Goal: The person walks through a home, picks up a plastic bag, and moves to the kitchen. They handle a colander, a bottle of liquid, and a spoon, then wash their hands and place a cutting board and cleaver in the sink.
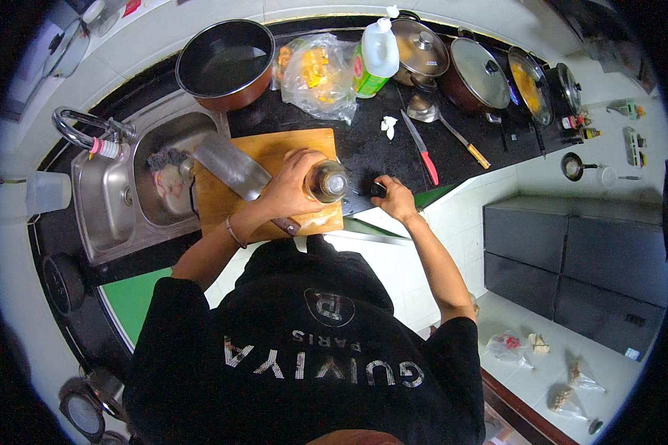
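Observation:
My left hand (292, 186) grips a glass jar (329, 182), its top facing the camera, above the right edge of a wooden cutting board (312, 146). A cleaver (231, 165) lies across the board, its wide blade reaching past the left edge and its dark handle under my left wrist. To the right of the board, my right hand (395, 197) has its fingers on a small black object (377, 190), perhaps a lid, at the counter's front edge. A white powdery smear (320, 219) shows on the board's lower right corner.
On the left is a double steel sink (108, 194) with something pale in one basin. Along the back stand a large pot (225, 64), a plastic bag of food (320, 72), a jug (377, 55) and several lidded pots. A red-handled knife (421, 147) and a ladle (453, 130) lie right.

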The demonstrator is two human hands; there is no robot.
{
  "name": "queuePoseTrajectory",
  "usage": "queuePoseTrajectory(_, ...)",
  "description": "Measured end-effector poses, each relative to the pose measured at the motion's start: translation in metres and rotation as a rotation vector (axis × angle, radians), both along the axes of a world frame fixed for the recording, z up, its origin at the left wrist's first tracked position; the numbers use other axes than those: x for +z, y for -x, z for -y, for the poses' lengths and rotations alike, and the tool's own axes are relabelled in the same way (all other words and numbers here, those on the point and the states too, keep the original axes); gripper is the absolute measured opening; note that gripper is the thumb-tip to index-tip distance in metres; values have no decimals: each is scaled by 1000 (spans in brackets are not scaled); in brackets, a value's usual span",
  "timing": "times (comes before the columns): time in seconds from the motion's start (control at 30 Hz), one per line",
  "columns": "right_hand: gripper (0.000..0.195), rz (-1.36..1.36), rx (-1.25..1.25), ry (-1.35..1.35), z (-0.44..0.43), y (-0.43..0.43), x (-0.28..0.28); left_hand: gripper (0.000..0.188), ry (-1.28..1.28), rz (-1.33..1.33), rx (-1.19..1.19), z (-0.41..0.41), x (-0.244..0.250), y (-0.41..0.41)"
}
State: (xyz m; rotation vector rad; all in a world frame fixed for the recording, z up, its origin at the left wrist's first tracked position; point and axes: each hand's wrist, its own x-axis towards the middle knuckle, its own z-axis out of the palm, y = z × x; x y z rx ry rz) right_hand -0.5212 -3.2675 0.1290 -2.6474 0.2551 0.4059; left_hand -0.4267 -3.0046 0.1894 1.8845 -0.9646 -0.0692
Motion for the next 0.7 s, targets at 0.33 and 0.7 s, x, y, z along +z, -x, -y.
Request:
queuePoseTrajectory(0.33, 46, 50, -145, 58, 7, -9, -38, 71, -66, -51, 41, -6, 2, 4)
queuePoseTrajectory(0.7, 45, 11, -286, 167, 4, -8, -43, 67, -94, -61, 44, 6, 5, 4)
